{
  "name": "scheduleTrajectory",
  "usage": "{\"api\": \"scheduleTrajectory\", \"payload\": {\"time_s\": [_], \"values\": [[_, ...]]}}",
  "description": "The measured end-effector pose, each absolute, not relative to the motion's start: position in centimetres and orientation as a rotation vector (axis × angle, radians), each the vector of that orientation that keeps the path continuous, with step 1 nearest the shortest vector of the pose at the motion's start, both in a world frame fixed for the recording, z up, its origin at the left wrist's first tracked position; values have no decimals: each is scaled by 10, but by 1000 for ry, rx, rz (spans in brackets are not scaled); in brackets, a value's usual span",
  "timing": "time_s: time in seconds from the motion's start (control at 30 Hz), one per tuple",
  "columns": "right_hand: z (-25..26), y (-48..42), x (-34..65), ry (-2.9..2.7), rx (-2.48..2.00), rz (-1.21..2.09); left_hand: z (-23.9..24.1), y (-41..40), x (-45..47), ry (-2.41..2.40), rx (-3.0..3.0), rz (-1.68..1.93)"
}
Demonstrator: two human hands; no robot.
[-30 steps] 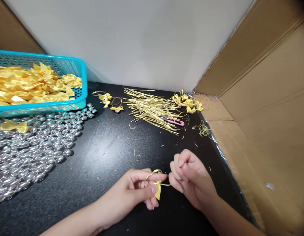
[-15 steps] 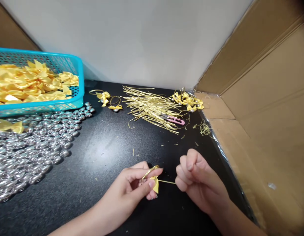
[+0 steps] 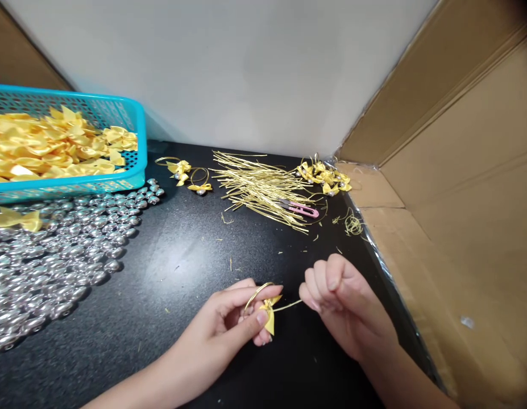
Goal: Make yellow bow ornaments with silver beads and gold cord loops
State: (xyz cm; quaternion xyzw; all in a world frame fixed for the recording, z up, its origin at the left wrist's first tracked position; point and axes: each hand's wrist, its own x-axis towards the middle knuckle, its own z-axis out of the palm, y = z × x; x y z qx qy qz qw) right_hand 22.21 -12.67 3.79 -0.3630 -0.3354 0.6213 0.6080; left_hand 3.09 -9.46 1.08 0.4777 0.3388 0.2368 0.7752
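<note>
Between the thumb and fingers of my left hand (image 3: 235,318) is a yellow ribbon bow (image 3: 269,321), with a loop of gold cord (image 3: 257,295) standing up from it under the index finger. A thin gold cord end (image 3: 289,306) runs taut from the bow to my right hand (image 3: 346,304), which is closed in a fist around it. Part of the bow is hidden by the left fingers. Both hands are just above the black table (image 3: 195,341).
A blue basket (image 3: 139,142) full of yellow bows stands at the left, with many silver beads (image 3: 75,267) before it. Gold cords (image 3: 258,187) lie behind my hands with pink thread snips (image 3: 303,209). Finished-looking bows (image 3: 325,173) lie back right, near cardboard walls (image 3: 459,170).
My right hand has shifted slightly up and left, its end of the cord now higher. More of the bow shows beside my left fingers, which have barely moved.
</note>
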Motion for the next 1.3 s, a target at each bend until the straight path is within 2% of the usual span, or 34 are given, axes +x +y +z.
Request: {"api": "scheduleTrajectory", "payload": {"time_s": [0.33,0.53,0.97,1.3], "values": [[22,-129,206,-1104,-1463,1282,11,-101,29,768,1031,539],[19,-131,199,-1279,-1572,1127,12,-100,28,844,1193,568],[14,-129,194,-1274,-1510,1032,17,-94,33,962,1193,618],[16,-130,194,-899,-1490,1409,15,-90,29,895,1092,490]]}}
